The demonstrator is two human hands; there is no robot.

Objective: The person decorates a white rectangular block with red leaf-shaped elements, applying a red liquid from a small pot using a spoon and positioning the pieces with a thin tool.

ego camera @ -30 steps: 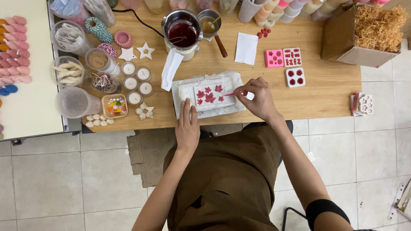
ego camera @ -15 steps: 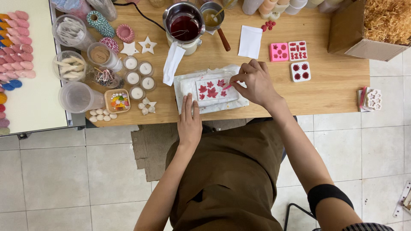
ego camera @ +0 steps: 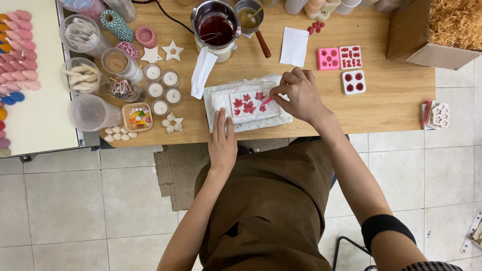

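Observation:
A white silicone mould [ego camera: 249,105] with several red maple-leaf shapes lies on a clear plastic sheet [ego camera: 216,98] at the wooden table's front edge. My right hand [ego camera: 300,94] pinches a thin pink tool [ego camera: 266,101] whose tip touches the mould's right side. My left hand [ego camera: 222,142] lies flat, fingers together, pressing the front edge of the sheet and the table edge.
Behind the mould stand a metal pot of dark red wax [ego camera: 216,27] and a small pan [ego camera: 250,15]. Pink and white moulds [ego camera: 340,57] lie right, a cardboard box of straw [ego camera: 437,30] far right. Tealights [ego camera: 161,84], jars and star shapes crowd the left.
My right hand has shifted left along the mould, bringing the pink tool onto the leaf shapes. The view drifted slightly. My left hand stays pressed at the sheet's front edge.

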